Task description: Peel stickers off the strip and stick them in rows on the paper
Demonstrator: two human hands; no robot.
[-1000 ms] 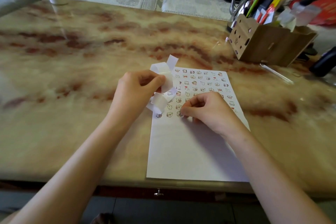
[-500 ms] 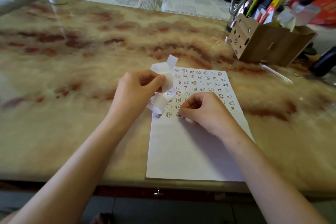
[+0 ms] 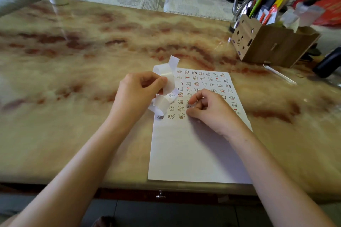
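The table [image 3: 88,83] bore the paper [image 3: 193,153], stickers [image 3: 201,83] filling its far half. The left hand [image 3: 136,96] pinched the curled strip [image 3: 166,79] by its left edge; the right hand [image 3: 212,112] curled at the lowest row, holding a sticker or not, I couldn't tell. It wanted level spacing, firm pressing.

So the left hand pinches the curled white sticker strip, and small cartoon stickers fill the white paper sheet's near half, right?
Not the near half: in the head view the small cartoon stickers fill the far half of the white paper sheet. The left hand does pinch the curled white sticker strip.
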